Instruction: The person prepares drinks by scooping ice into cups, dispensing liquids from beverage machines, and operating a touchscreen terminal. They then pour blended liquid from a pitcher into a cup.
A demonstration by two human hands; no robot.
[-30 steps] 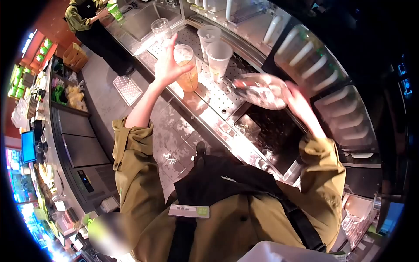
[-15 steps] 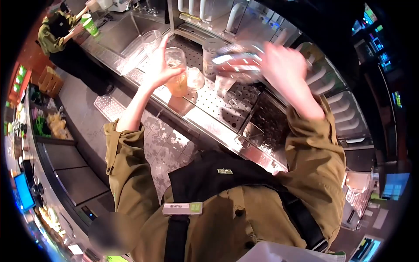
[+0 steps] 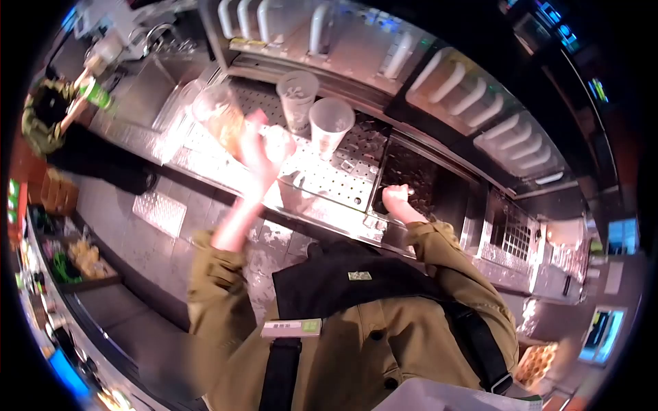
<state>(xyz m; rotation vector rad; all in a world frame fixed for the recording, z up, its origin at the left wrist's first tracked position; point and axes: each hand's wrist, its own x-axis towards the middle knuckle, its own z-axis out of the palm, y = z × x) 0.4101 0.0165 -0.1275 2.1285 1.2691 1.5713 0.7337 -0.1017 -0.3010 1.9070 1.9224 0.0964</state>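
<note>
My left hand point(image 3: 255, 154), smeared by motion and glare, is over the perforated steel counter point(image 3: 336, 179). It is beside a clear cup of amber drink point(image 3: 226, 127). A small pale cup point(image 3: 279, 142) is right at its fingers; whether they touch it is unclear. My right hand point(image 3: 397, 198) is closed in a fist at the near edge of a dark recessed bin point(image 3: 428, 178); what it grips is hidden. Between the hands, farther back, stand two translucent cups, one tall point(image 3: 298, 99) and one nearer the bin point(image 3: 331, 123).
Lidded containers with white handles point(image 3: 452, 89) line the back of the counter. A sink point(image 3: 147, 89) lies at the left. Beyond it a co-worker point(image 3: 55, 113) holds a green cup point(image 3: 96, 94). At the right is a metal grate point(image 3: 515, 240).
My right hand has come down from above the cups to the bin; the shiny, blurred item it held no longer shows. My left hand has lowered beside the amber drink. The view has shifted.
</note>
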